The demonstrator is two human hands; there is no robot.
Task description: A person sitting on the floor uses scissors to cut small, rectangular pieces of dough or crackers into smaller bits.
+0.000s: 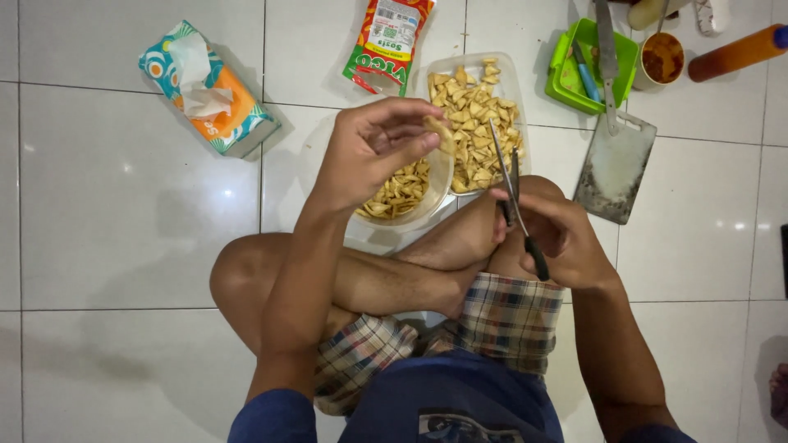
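Observation:
I sit cross-legged on a white tiled floor. My left hand (pixel 373 148) pinches a small pale snack piece (pixel 439 130) above a clear round bowl (pixel 439 193) holding cut yellowish pieces. My right hand (pixel 558 238) grips black-handled scissors (pixel 510 184), blades pointing up and slightly apart beside the snack piece. Behind the bowl stands a clear rectangular tub (pixel 513 82) full of triangular fried pieces.
A tissue box (pixel 209 90) lies at the far left, a red and green sachet (pixel 386 45) at the top. To the right are a green tray (pixel 574 70), a cleaver (pixel 611 160), a cup of brown sauce (pixel 661 59) and an orange bottle (pixel 735 53).

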